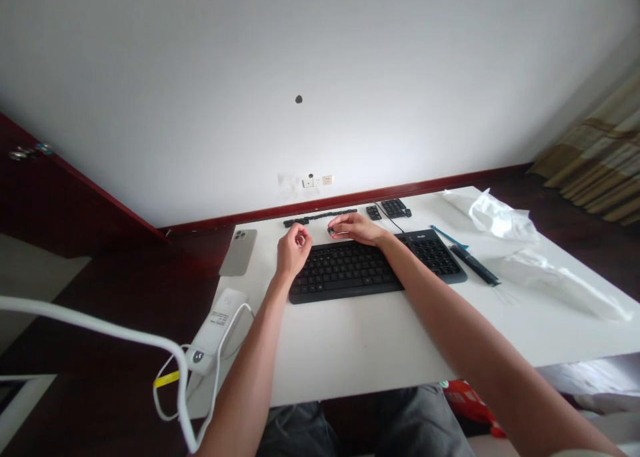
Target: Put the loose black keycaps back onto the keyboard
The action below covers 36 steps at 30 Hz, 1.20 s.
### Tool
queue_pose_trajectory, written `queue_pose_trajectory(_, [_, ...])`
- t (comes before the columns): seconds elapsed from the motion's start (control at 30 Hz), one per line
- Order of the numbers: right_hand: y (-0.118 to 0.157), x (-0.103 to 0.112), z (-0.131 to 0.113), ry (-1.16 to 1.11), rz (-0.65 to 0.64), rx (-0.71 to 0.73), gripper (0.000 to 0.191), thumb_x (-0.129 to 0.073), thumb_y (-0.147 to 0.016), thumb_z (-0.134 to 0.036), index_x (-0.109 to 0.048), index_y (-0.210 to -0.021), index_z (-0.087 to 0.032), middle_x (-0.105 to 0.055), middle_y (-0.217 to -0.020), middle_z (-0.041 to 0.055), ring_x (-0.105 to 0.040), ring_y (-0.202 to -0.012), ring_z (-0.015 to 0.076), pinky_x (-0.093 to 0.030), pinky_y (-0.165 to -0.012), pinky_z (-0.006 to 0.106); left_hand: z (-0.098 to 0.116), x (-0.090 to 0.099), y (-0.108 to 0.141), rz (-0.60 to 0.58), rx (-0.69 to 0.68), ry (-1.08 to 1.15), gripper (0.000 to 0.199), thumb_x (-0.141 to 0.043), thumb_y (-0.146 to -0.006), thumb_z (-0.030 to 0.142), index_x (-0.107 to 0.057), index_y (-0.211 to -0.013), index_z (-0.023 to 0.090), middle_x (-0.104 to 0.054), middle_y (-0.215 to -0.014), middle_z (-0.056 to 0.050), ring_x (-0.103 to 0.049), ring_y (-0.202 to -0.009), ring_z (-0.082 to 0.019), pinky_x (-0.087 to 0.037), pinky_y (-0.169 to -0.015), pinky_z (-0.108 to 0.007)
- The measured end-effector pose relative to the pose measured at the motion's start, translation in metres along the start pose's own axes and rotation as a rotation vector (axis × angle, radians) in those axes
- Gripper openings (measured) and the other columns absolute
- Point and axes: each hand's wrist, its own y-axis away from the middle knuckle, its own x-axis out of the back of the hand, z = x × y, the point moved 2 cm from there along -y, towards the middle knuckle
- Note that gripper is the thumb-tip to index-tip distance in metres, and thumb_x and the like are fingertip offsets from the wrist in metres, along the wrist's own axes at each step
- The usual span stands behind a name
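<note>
While keys are seated across much of the keyboard [346, 270], loose keycaps [395, 208] are laid behind it, so work seems partway. Near its rear edge, a dark piece [331, 231] is pinched by the right hand [357, 229]; whether anything is held by the curled left hand [294, 249] cannot be told.

A pale wall [320, 57] (a dark spot [299, 99] on it) runs between a reddish-brown door [65, 200] and a tan curtain [600, 153]

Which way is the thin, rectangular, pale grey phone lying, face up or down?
Face down: the phone shows its rear camera lenses.
</note>
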Motion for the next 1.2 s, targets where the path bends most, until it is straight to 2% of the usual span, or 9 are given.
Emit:
queue_pose_trajectory(0.07, [0.001,0.0,-0.001,-0.037,-0.014,0.003,0.033,-0.09,-0.072,-0.036,-0.079,-0.098,-0.018,-0.076,-0.099,0.0047,-0.071,-0.094,0.0169,-0.057,-0.096,0.034,0.014,-0.002,0.004,-0.032,-0.049,-0.042,0.005,-0.061,-0.088,0.024,-0.061,-0.093,0.024,-0.066,-0.083,0.001,-0.056,-0.068,-0.013,-0.046,-0.072,-0.025])
queue_pose_trajectory(0.17, [0.003,0.0,-0.002,-0.072,-0.026,0.001,0.035,-0.091,-0.072,-0.035,-0.078,-0.099,-0.019,-0.075,-0.096,0.0034,-0.073,-0.094,0.0164,-0.057,-0.095,0.032,0.025,-0.008,0.011,-0.075,-0.082,-0.053,0.017,-0.065,-0.087,0.024,-0.066,-0.105,0.026,-0.067,-0.086,0.001,-0.055,-0.067,-0.014,-0.046,-0.073,-0.026])
queue_pose_trajectory(0.3, [0.005,-0.005,-0.004,-0.045,-0.027,-0.003,0.036,-0.091,-0.071,-0.034,-0.076,-0.099,-0.019,-0.075,-0.093,0.0025,-0.073,-0.091,0.016,-0.058,-0.094,0.032,0.028,-0.013,0.013,-0.066,-0.076,0.018,0.03,-0.072,-0.084,0.024,-0.072,-0.114,0.028,-0.068,-0.091,-0.002,-0.054,-0.067,-0.015,-0.047,-0.075,-0.027])
queue_pose_trajectory(0.43, [0.006,-0.011,-0.007,0.038,-0.063,-0.007,0.038,-0.091,-0.07,-0.036,-0.076,-0.1,-0.017,-0.075,-0.096,0.0036,-0.071,-0.088,0.016,-0.058,-0.091,0.033,0.025,-0.014,0.012,-0.068,-0.076,0.059,0.032,-0.07,-0.087,0.027,-0.074,-0.119,0.028,-0.069,-0.095,-0.004,-0.056,-0.071,-0.016,-0.049,-0.076,-0.028])
queue_pose_trajectory(0.63, [0.006,-0.012,-0.008,0.092,-0.078,0.004,0.04,-0.091,-0.07,-0.036,-0.074,-0.098,-0.014,-0.075,-0.09,0.0037,-0.066,-0.078,0.0121,-0.055,-0.078,0.025,0.022,-0.017,0.012,-0.101,-0.086,0.08,0.016,-0.068,-0.09,0.026,-0.074,-0.104,0.024,-0.07,-0.092,-0.004,-0.059,-0.069,-0.014,-0.05,-0.072,-0.027])
queue_pose_trajectory(0.8, [0.003,-0.013,-0.004,0.124,-0.059,0.019,0.042,-0.092,-0.067,-0.042,-0.074,-0.092,-0.013,-0.076,-0.087,0.0049,-0.067,-0.077,0.013,-0.056,-0.079,0.028,0.022,-0.019,0.013,-0.093,-0.036,0.117,0.01,-0.076,-0.083,0.027,-0.073,-0.092,0.024,-0.072,-0.089,-0.002,-0.058,-0.068,-0.015,-0.047,-0.07,-0.027])
queue_pose_trajectory(1.0, [-0.001,-0.014,0.002,0.232,-0.025,0.009,0.044,-0.092,-0.065,-0.048,-0.08,-0.091,-0.013,-0.078,-0.083,0.0069,-0.071,-0.073,0.0164,-0.06,-0.074,0.031,0.021,-0.018,0.013,-0.054,-0.037,0.088,0.009,-0.078,-0.081,0.03,-0.072,-0.084,0.024,-0.071,-0.084,-0.003,-0.059,-0.072,-0.017,-0.047,-0.072,-0.029])
queue_pose_trajectory(1.2, [0.003,-0.013,-0.001,0.233,-0.099,0.005,0.039,-0.091,-0.067,-0.043,-0.081,-0.093,-0.015,-0.08,-0.087,0.0067,-0.073,-0.081,0.0183,-0.061,-0.083,0.033,0.022,-0.017,0.013,-0.061,0.056,0.202,0.01,-0.081,-0.079,0.032,-0.075,-0.083,0.024,-0.073,-0.079,-0.002,-0.062,-0.07,-0.018,-0.05,-0.074,-0.03])
